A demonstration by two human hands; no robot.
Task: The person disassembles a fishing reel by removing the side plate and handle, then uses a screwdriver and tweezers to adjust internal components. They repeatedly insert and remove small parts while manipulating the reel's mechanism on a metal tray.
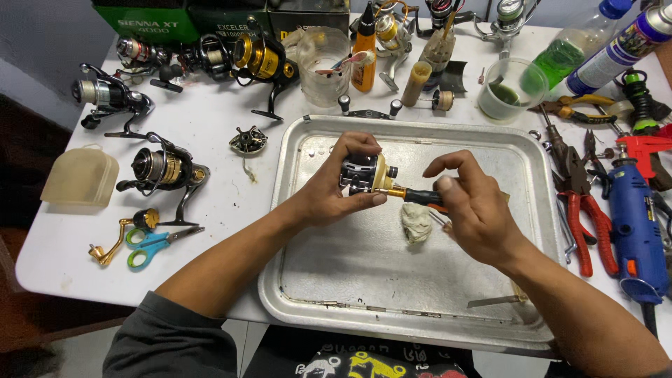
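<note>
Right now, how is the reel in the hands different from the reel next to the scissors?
The held reel is up over the tray, gripped by the left hand, with a screwdriver at it. The table reel rests untouched on its foot, stem still on. Both are black and gold.

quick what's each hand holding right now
Left hand: closed on the black-and-gold reel body.
Right hand: closed on the black-and-orange screwdriver.
</note>
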